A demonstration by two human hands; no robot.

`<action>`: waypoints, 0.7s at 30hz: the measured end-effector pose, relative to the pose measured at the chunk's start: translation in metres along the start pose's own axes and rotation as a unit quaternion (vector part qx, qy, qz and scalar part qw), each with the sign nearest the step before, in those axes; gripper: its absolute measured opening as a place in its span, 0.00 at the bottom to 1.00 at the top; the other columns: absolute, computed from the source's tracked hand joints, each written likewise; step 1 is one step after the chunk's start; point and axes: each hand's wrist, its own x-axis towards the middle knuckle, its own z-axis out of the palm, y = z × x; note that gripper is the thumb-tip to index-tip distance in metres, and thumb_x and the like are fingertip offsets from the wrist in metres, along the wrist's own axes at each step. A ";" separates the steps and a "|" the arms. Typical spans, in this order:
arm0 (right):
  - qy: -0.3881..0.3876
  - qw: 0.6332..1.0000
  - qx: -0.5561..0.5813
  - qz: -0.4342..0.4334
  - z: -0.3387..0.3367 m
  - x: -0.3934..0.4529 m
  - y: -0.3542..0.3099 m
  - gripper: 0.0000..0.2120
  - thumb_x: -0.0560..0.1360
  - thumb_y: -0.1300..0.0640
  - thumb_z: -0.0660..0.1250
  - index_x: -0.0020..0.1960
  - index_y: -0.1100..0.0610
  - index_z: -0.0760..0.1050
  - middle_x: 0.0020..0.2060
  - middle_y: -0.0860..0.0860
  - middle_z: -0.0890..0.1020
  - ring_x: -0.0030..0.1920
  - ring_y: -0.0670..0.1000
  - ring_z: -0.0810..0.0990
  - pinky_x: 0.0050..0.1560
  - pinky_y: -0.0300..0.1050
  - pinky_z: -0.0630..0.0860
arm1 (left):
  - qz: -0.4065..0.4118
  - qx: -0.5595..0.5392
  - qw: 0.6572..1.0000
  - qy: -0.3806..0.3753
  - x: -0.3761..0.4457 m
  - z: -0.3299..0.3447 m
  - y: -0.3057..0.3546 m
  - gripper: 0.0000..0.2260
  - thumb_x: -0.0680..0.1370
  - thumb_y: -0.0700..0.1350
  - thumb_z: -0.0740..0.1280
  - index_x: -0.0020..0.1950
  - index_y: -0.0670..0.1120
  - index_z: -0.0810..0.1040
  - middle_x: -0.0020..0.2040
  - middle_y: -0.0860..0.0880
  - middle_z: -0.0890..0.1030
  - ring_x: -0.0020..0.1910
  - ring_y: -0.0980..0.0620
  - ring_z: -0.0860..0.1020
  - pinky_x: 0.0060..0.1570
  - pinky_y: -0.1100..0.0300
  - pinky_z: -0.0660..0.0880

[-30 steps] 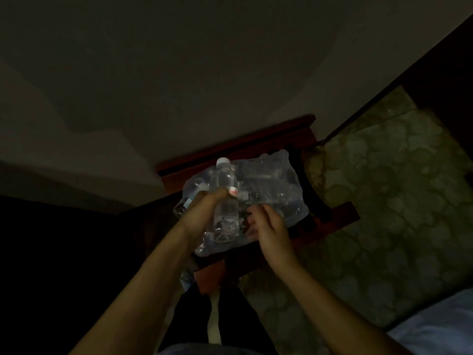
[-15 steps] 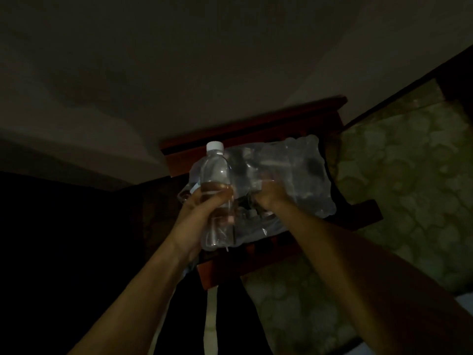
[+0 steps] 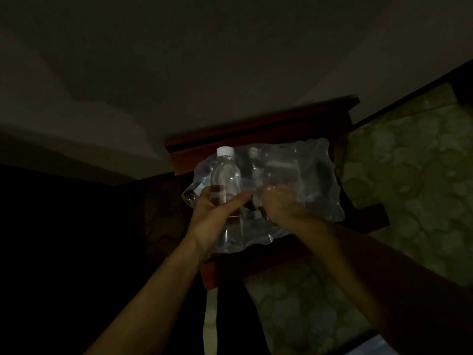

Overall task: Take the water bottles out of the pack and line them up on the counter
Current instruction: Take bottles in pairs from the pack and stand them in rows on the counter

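Because the room is very dim, the bottles inside the clear plastic pack are only faint shapes and cannot be counted. The left hand wraps around the middle of a clear water bottle with a white cap, holding it upright in front of the pack's left end. The right hand presses on the crinkled wrap; its fingers are hard to make out. The pack lies on a reddish wooden table.

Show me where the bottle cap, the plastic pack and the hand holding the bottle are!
bottle cap (image 3: 225,151), head view, top of the white lid.
plastic pack (image 3: 302,175), head view, clear wrap.
left hand (image 3: 213,221), head view, palm.
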 end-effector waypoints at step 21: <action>0.012 0.781 0.621 -0.060 -0.135 -0.076 0.016 0.15 0.73 0.63 0.73 0.59 0.59 0.78 0.53 0.54 0.84 0.55 0.51 0.82 0.57 0.44 0.79 | 0.039 -0.065 0.997 -0.021 -0.019 0.004 0.014 0.23 0.66 0.48 0.77 0.60 0.48 0.80 0.53 0.42 0.86 0.48 0.45 0.86 0.39 0.53 0.81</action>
